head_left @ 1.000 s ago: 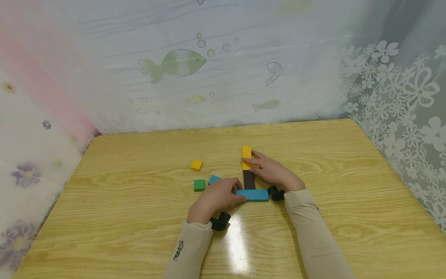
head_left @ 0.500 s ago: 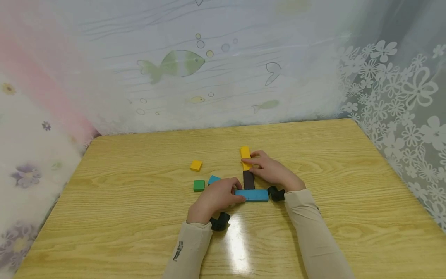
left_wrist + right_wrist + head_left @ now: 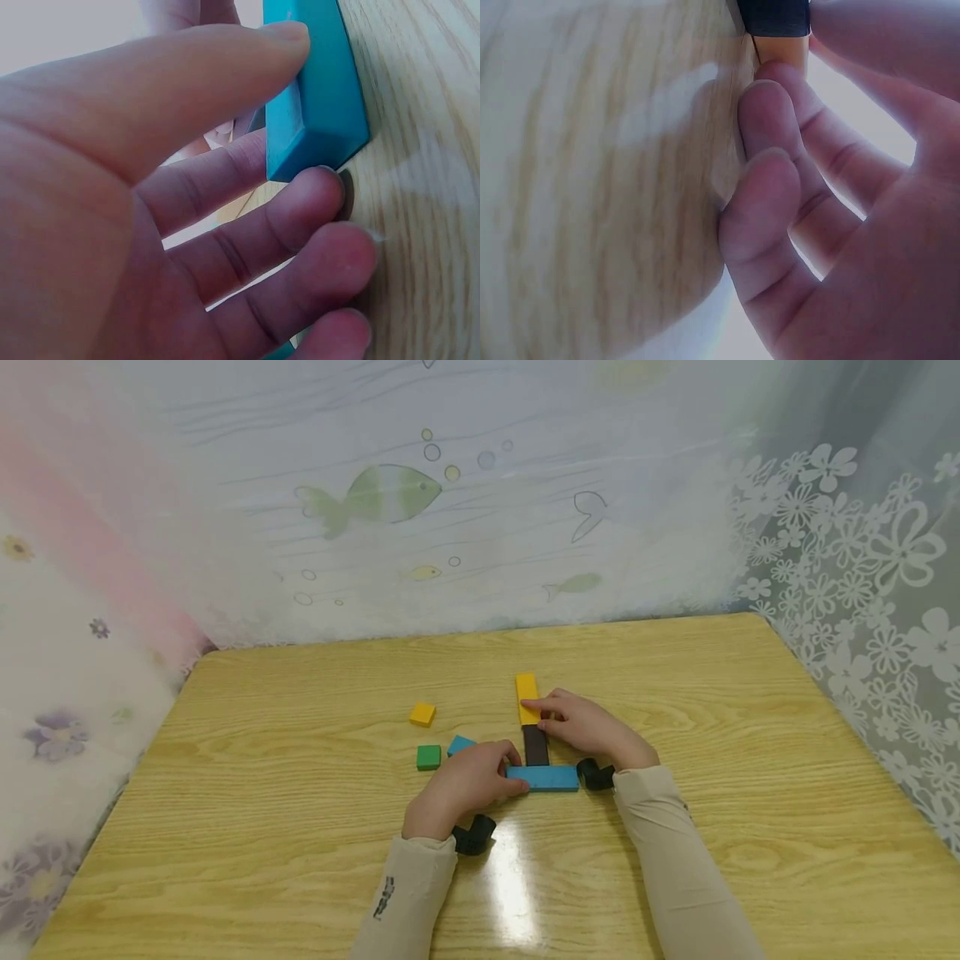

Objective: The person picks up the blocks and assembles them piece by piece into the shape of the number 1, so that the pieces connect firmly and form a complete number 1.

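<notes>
My left hand (image 3: 472, 777) grips the left end of a long blue block (image 3: 553, 778), with the thumb on its near side and the index finger behind. In the left wrist view, the thumb presses on the blue block (image 3: 322, 82). Behind it a black block (image 3: 536, 745) stretches away, and beyond that lies a yellow block (image 3: 527, 687), turned slightly left. My right hand (image 3: 588, 722) lays its index fingertip over the yellow block, its thumb close to the black-yellow joint. In the right wrist view, the lower fingers lie by the table beside the yellow block (image 3: 784, 51).
Left of these lie a small yellow block (image 3: 423, 715), a green block (image 3: 429, 757) and a small blue block (image 3: 461, 745) partly covered by my left hand. The wooden table (image 3: 262, 827) backs onto a patterned curtain (image 3: 510, 527). Black wrist cameras hang near the tabletop.
The far end of the yellow block has swung slightly left. My right fingers have drawn back a little from its right side, while the left hand and blue block stay put.
</notes>
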Action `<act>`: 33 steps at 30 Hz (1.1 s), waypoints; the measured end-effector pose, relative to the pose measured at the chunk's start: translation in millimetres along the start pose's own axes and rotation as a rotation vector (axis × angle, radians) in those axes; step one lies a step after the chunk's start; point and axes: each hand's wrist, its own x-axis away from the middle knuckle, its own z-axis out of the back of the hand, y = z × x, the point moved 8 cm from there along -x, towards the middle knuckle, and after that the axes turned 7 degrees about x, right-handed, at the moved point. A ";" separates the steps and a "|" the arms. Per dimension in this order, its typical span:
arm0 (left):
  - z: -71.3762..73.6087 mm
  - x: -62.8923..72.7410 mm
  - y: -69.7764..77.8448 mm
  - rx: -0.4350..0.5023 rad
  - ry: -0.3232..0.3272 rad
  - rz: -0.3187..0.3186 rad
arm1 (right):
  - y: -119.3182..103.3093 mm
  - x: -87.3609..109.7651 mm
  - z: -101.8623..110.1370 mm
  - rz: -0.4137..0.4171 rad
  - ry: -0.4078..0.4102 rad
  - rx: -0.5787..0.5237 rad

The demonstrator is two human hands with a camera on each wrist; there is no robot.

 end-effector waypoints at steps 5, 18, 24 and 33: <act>0.0 -0.2 -0.4 -0.004 0.001 -0.004 | 0.0 -1.2 -0.1 -0.005 -0.002 0.008; 0.3 0.4 0.4 -0.005 0.002 -0.005 | -0.9 -1.3 -4.9 -0.017 -0.055 -0.020; 0.8 0.3 0.6 0.001 0.002 -0.003 | -0.5 -1.0 -3.4 -0.029 -0.054 -0.030; -0.1 -0.2 0.3 -0.007 -0.001 -0.002 | -0.8 -0.4 -1.6 -0.030 -0.026 -0.055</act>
